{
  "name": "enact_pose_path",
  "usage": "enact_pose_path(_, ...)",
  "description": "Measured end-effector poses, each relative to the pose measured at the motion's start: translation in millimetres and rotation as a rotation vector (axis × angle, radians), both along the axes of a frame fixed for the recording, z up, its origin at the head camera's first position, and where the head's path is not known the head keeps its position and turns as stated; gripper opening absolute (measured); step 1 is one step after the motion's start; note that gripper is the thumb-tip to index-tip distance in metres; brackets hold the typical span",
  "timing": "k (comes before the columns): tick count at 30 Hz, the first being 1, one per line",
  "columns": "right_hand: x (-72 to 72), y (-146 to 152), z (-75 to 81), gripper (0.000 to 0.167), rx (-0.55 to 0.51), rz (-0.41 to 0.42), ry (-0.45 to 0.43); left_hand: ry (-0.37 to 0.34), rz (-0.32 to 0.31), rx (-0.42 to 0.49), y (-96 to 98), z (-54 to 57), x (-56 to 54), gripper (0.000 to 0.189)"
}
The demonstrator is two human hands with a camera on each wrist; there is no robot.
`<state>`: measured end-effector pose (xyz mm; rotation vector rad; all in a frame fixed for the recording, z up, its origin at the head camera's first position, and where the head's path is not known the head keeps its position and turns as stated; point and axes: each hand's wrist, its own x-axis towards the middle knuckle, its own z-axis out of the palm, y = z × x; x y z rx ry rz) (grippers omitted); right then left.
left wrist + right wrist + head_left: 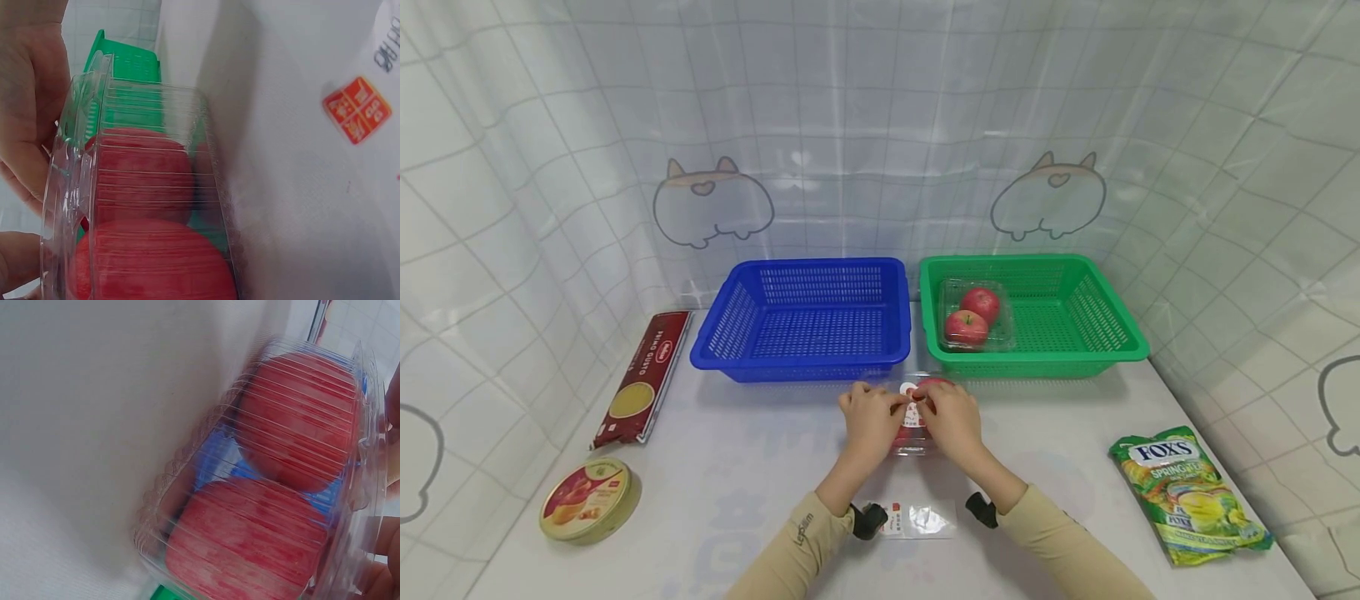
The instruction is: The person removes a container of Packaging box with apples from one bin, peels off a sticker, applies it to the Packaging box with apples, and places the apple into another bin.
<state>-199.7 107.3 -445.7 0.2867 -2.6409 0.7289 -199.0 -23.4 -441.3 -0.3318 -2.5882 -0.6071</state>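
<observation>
A clear plastic clamshell box holding red apples lies on the table before the two baskets. A white sticker label with red print is over its lid. My left hand is at the label's left side, thumb and fingertip pinching its edge. From the other side my right hand pinches the label too, its fingertips close to the left ones. In the right wrist view two apples show through the ribbed box wall. A clear sheet with red-printed labels lies nearer me, between the forearms.
Behind the box stand a blue basket and a green basket; the green one holds another clear box of apples. To the left lie a dark red packet and a round tin. A FOX'S candy bag lies right.
</observation>
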Motion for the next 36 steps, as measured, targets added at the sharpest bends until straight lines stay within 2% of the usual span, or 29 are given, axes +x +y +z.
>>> enact_pose_path(4,-0.5,-0.1,-1.8,0.012,0.040,-0.009,0.009,-0.003,-0.006,-0.011,0.0,-0.2,0.8,0.004)
enact_pose_path(11,1.2,0.5,-9.7,0.017,0.119,-0.047,0.123,-0.040,-0.022,0.018,-1.4,-4.7,2.1,0.012)
enact_pose_path(16,3.6,1.7,-11.0,0.026,0.138,-0.047,0.053,-0.111,-0.006,0.017,-2.5,-9.1,1.7,0.025)
enact_pose_path(27,2.2,8.3,-13.0,0.036,0.150,-0.016,-0.095,-0.284,0.015,-0.075,-7.3,-9.0,-1.8,0.038)
enact_pose_path(36,4.3,12.6,-11.6,0.037,0.105,-0.005,-0.190,-0.314,0.004,-0.058,-15.1,-11.0,-1.0,0.042)
